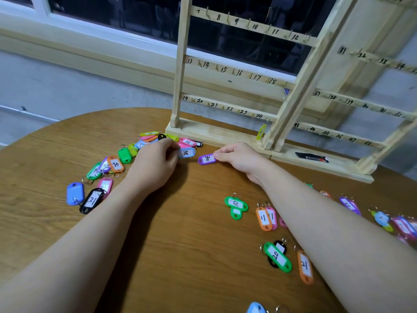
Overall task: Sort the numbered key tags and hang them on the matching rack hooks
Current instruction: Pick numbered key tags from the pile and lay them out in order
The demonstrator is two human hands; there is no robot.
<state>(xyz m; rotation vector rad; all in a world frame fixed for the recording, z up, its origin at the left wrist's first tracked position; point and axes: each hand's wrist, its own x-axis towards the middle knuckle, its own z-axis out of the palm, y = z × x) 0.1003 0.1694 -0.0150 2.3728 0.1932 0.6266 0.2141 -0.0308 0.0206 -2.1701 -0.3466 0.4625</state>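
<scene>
Purple tag 30 (pixel 207 159) is lying flat on the tabletop (pixel 185 222), pinched at its ring end by the right hand (pixel 241 158). The blue tag 35 (pixel 186 152) is sitting just beside the left hand (pixel 155 161). Behind them, the wooden rack (pixel 228 71) is standing upright, a yellow tag (pixel 261 132) hanging below hook 24.

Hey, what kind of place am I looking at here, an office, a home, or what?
Hard to be sure: probably a room at night set up for key sorting. A wooden table stands below a dark window, with a numbered hook rack and scattered key tags.
</scene>
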